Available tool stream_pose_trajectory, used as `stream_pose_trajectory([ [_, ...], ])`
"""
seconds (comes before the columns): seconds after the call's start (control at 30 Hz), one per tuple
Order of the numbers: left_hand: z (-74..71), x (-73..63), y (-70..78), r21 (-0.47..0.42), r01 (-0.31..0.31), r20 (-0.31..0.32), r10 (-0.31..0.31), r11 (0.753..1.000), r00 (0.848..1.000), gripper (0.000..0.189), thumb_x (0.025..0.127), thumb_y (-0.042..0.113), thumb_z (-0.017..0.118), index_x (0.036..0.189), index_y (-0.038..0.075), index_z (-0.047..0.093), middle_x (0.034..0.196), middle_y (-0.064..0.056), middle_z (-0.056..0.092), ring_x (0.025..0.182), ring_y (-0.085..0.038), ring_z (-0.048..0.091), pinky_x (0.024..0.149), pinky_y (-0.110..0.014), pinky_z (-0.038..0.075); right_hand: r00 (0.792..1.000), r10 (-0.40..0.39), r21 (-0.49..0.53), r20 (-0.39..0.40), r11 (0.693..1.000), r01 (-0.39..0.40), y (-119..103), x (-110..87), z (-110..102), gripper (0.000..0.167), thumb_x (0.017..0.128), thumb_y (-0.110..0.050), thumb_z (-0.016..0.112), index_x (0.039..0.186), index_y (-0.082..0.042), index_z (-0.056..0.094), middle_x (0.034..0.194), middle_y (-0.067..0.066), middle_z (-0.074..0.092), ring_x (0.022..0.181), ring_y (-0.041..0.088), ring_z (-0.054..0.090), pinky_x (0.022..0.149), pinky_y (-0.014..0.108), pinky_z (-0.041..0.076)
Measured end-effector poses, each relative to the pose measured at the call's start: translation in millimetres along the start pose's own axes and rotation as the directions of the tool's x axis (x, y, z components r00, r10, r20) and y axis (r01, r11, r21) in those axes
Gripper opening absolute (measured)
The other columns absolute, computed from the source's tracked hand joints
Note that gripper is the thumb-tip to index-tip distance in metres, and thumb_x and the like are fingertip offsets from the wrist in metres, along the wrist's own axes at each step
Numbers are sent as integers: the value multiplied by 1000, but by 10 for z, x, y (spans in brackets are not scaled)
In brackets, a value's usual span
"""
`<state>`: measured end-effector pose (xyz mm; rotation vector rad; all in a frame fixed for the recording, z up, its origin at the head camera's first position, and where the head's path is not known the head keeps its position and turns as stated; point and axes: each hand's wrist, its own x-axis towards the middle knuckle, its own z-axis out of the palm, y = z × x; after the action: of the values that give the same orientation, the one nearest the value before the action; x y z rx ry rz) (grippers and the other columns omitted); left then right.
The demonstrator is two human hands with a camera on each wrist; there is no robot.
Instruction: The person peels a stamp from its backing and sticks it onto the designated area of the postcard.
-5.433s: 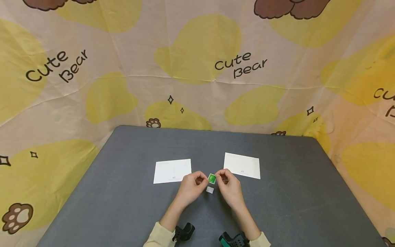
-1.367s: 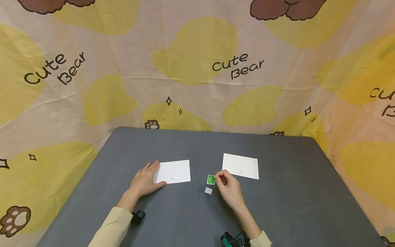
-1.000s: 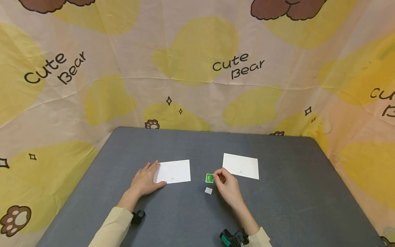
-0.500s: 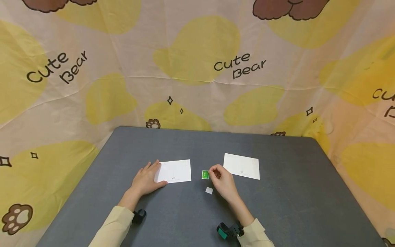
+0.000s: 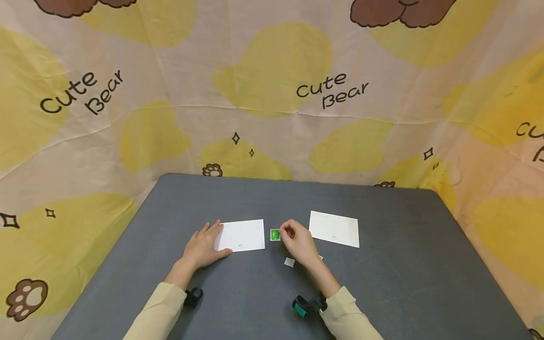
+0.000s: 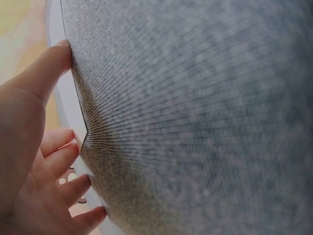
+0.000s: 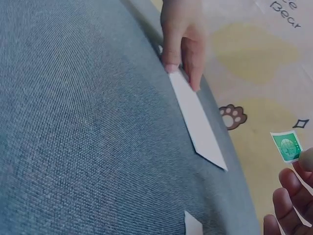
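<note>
A small green postage stamp (image 5: 275, 234) with a white border is pinched by one edge between the thumb and index finger of my right hand (image 5: 299, 243). In the right wrist view the stamp (image 7: 287, 146) stands up from the fingertips, its printed face showing. It is just right of the left white postcard (image 5: 243, 235). My left hand (image 5: 203, 248) rests spread on that card's left end, thumb on the near edge and fingers at the far corner. The left wrist view shows this hand's thumb and fingers (image 6: 63, 159) along the card's edge.
A second white postcard (image 5: 334, 229) lies to the right, behind my right hand. A small white paper square (image 5: 289, 262) lies nearer on the grey table (image 5: 238, 297). A pale greenish corner (image 5: 320, 258) peeks out beside my right wrist. A patterned cloth (image 5: 272, 71) hangs behind the table.
My right hand has moved left and away from me with the stamp, toward the left postcard. Earlier my left hand left the stamp and came down on that card, where it has stayed.
</note>
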<state>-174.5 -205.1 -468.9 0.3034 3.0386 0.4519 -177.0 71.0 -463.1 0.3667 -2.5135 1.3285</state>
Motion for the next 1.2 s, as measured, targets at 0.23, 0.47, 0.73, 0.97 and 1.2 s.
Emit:
stream_pose_trajectory([
  [0.23, -4, 10, -10, 1, 8, 1, -8, 1000, 1000, 83, 76, 47, 70, 140, 4, 38, 147, -14, 32, 134, -41, 26, 104, -60, 23, 998, 2, -26, 61, 1000, -1, 8, 81, 130, 5, 83, -11, 62, 79, -14, 64, 66, -7, 51, 60, 5, 44, 54, 18, 36],
  [0.47, -9, 15, 3, -4, 13, 6, -13, 1000, 1000, 83, 75, 47, 70, 139, 4, 39, 147, -14, 33, 134, -41, 27, 104, -60, 23, 995, 5, -46, 102, 999, 0, -4, 172, 231, 7, 85, -12, 61, 79, -15, 63, 67, -6, 52, 60, 6, 45, 54, 20, 36],
  [0.73, -2, 19, 2, 1, 21, 16, -21, 1000, 1000, 83, 75, 46, 70, 139, 4, 39, 147, -14, 33, 134, -41, 27, 104, -60, 23, 994, -12, -30, 111, 999, 15, 21, 285, 338, 5, 85, -14, 61, 81, -14, 64, 68, -5, 53, 61, 6, 46, 57, 20, 37],
  [0.97, 10, 11, 0, 8, 26, 17, -26, 1000, 1000, 84, 75, 46, 71, 139, 3, 39, 147, -14, 33, 134, -41, 27, 104, -60, 23, 995, -5, -38, 95, 999, 9, 28, 357, 435, 5, 85, -12, 60, 82, -12, 64, 69, -3, 55, 62, 7, 46, 57, 19, 37],
  [1.2, 9, 14, 12, 2, 25, 15, -25, 1000, 1000, 83, 75, 45, 71, 139, 2, 39, 147, -15, 33, 134, -42, 26, 103, -61, 23, 993, 45, -36, 106, 998, -42, 28, 412, 494, 6, 86, -13, 60, 82, -12, 64, 71, -2, 57, 63, 8, 48, 58, 20, 38],
])
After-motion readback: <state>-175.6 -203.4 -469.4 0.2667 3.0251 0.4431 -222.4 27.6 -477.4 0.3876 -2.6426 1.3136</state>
